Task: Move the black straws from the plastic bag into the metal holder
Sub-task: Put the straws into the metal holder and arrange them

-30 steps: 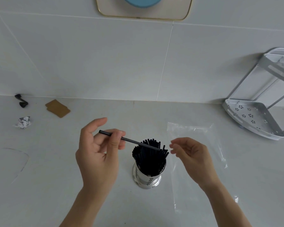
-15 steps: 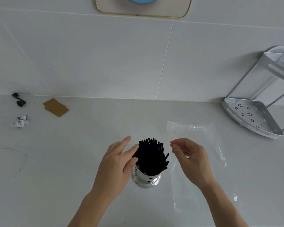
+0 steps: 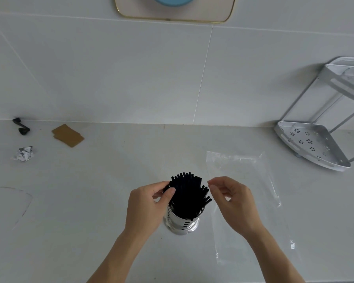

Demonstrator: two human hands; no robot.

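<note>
Wall [image 3: 131, 74]: pale grey tiles, thin joints; a gold-edged panel [image 3: 174, 16] with a blue round part sits at the top edge, cut off by the frame.

Bench [image 3: 94, 193]: pale grey, smooth, running the full width below the wall.

Corner rack [image 3: 313, 144]: silver metal, two tiers, at the far right against the wall; lower tray perforated with flower-shaped holes, nothing in it that can be seen.

Plastic bag [image 3: 243, 170]: clear, lying flat on the bench just right of the holder, under the right hand; no straws visible inside. A small white mark near its lower right corner is too small to read.

Left hand [image 3: 149, 209]: at the left side of the straw bundle, thumb and fingers curled and pinching the tops of the outermost straws.

Right hand [image 3: 231, 199]: just right of the bundle, apart from it, above the bag; fingers loosely curled, thumb and forefinger tips close together, holding nothing visible.

Metal holder [image 3: 182, 223]: shiny slotted cylinder, upright on the bench between the hands; packed full.

Black straws [image 3: 187, 193]: a dense bundle standing in the holder, tops fanning out above its rim.

Cardboard pieces [image 3: 67, 135]: brown, flat, far left near the wall.

Crumpled paper [image 3: 24, 153]: grey-white ball, printing unreadable.

Black crank-shaped part [image 3: 20, 126]: small, by the wall at far left.
</note>
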